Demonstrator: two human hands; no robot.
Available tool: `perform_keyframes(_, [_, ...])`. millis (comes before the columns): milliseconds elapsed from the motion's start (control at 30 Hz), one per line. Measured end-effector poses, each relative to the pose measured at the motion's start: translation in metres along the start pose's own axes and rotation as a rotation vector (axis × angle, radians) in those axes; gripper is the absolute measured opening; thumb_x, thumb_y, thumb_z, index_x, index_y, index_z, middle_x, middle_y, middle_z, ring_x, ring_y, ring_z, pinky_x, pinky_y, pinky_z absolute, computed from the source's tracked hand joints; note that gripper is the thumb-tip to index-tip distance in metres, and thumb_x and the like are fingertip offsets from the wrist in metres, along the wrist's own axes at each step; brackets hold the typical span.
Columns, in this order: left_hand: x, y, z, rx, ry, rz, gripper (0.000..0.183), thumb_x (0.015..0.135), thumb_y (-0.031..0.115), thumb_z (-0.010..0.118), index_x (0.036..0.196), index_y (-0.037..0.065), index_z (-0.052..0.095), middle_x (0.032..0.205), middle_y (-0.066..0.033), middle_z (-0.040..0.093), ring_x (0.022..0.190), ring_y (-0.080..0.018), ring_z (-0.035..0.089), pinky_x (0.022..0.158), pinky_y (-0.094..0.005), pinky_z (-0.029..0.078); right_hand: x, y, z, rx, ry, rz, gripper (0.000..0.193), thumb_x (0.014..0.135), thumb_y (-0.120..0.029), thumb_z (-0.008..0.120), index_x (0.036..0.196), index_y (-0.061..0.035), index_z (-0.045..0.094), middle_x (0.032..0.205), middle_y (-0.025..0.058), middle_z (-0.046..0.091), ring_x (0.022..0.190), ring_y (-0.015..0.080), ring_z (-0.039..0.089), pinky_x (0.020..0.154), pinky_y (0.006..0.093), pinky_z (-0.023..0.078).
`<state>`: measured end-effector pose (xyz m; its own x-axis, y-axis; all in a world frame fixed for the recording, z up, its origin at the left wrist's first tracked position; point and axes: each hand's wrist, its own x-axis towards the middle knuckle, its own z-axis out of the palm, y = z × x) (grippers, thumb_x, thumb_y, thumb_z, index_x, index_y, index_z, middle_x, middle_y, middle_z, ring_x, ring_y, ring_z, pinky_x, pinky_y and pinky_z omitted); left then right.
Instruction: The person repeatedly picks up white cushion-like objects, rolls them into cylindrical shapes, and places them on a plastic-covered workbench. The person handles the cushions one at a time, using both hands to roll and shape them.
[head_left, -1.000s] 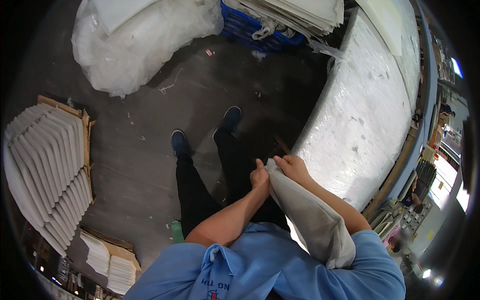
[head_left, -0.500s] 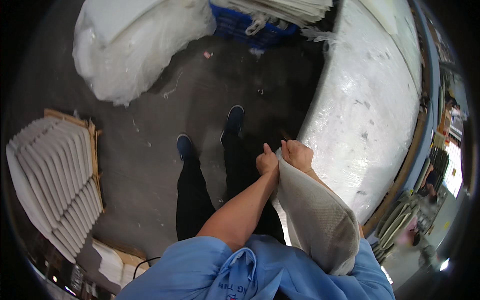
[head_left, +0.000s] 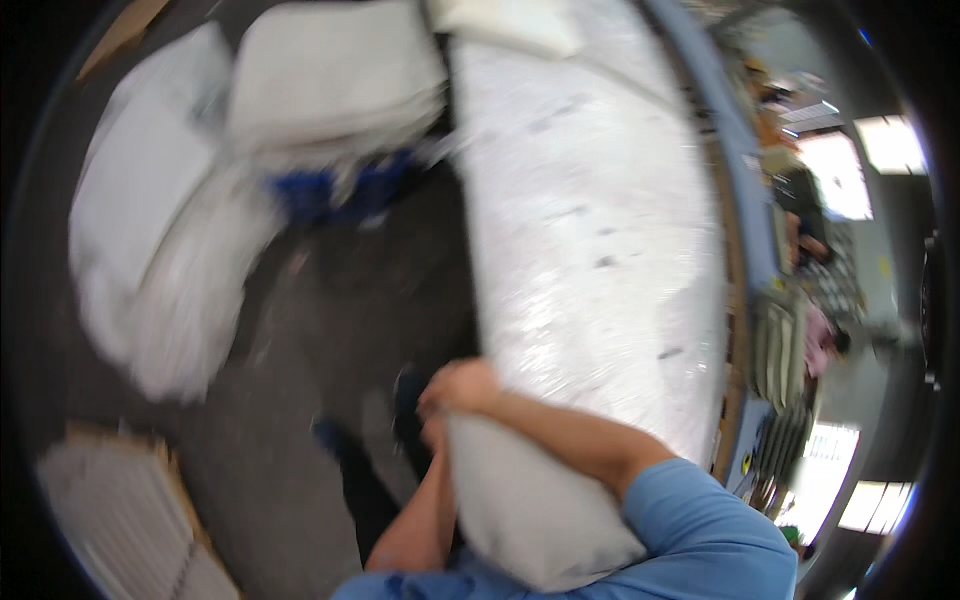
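Here the person is hugging a pale grey stuffed pillow (head_left: 525, 510) against the chest, and that pillow is serving as the landmark for everything else. The right hand (head_left: 458, 385) is curling over the pillow's top corner, fingers closed down on the fabric, with the bare right forearm lying along the pillow's upper right edge and running back to a blue sleeve (head_left: 700, 520). The left hand (head_left: 433, 432) is sitting just below the right one, pressing against the pillow's upper left corner; motion blur is hiding its fingers, so whether they are wrapped around the cloth or only pushing on it cannot be told. The left forearm is coming up along the pillow's left side.

Directly above and to the right of the pillow, a long worktable covered in shiny white plastic sheeting (head_left: 590, 230) is stretching away toward the top of the view, its blue edge (head_left: 735, 200) bending with the lens. At the table's far end, well above the pillow, a white cushion (head_left: 510, 25) is lying on the sheeting. To the upper left of the pillow, a blue crate (head_left: 345, 190) is standing on the dark floor (head_left: 280, 400) with a stack of white padding (head_left: 330, 75) on it, and a big clear-wrapped white bundle (head_left: 160, 240) is lying beside that. Far to the lower left of the pillow, a fanned stack of pale sheets (head_left: 120, 520) is resting on the floor. Just left of the pillow, the person's dark shoes (head_left: 335, 440) are showing, blurred
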<state>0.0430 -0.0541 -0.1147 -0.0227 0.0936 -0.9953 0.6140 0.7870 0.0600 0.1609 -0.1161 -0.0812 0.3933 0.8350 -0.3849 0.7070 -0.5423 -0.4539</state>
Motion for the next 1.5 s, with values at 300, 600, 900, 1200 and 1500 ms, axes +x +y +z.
perform_keyframes(300, [0.001,-0.001,-0.002,-0.232,-0.089,0.084,0.081,0.105,0.068,0.041,0.114,-0.007,0.071,0.115,-0.0218,0.073,0.107,-0.0344,0.069,0.093,-0.0453,0.052,0.003,-0.066,-0.028,0.105,-0.396,0.351,0.063,0.095,-0.062,0.063,0.104,-0.0024,0.079,0.107,0.0226,0.076,0.110,0.0360,0.073,0.092,0.0470,0.058])
perform_keyframes(600, [0.010,0.004,-0.001,-0.291,-0.093,0.094,0.080,0.106,0.068,0.040,0.108,-0.005,0.073,0.111,-0.0183,0.074,0.103,-0.0319,0.068,0.091,-0.0438,0.052,-0.017,-0.038,-0.063,0.241,-0.334,0.297,0.041,0.093,-0.043,0.068,0.103,-0.0043,0.077,0.101,0.0220,0.076,0.104,0.0382,0.073,0.090,0.0505,0.057])
perform_keyframes(900, [0.030,-0.023,-0.015,-0.366,-0.044,0.061,0.080,0.106,0.068,0.038,0.102,-0.002,0.075,0.107,-0.0148,0.074,0.099,-0.0293,0.068,0.090,-0.0423,0.052,-0.002,-0.027,0.010,-0.022,-0.218,0.149,0.035,0.097,-0.029,0.056,0.107,-0.0039,0.077,0.112,0.0200,0.075,0.107,0.0355,0.073,0.097,0.0495,0.056])
perform_keyframes(1200, [0.029,-0.017,-0.015,-0.188,0.138,0.023,0.077,0.110,0.062,0.034,0.093,0.000,0.076,0.091,-0.0136,0.074,0.087,-0.0292,0.071,0.083,-0.0434,0.054,0.021,-0.046,0.004,0.148,-0.144,0.407,0.041,0.093,-0.045,0.069,0.088,-0.0048,0.079,0.089,0.0194,0.076,0.089,0.0395,0.074,0.082,0.0482,0.059])
perform_keyframes(1500, [0.072,-0.007,0.031,0.222,0.386,0.147,0.084,0.107,0.062,0.042,0.094,-0.014,0.075,0.101,-0.0327,0.075,0.103,-0.0441,0.073,0.092,-0.0498,0.055,0.037,0.015,0.047,0.092,0.020,0.313,0.036,0.096,-0.036,0.061,0.080,-0.0067,0.076,0.082,0.0184,0.074,0.081,0.0404,0.073,0.078,0.0523,0.059])
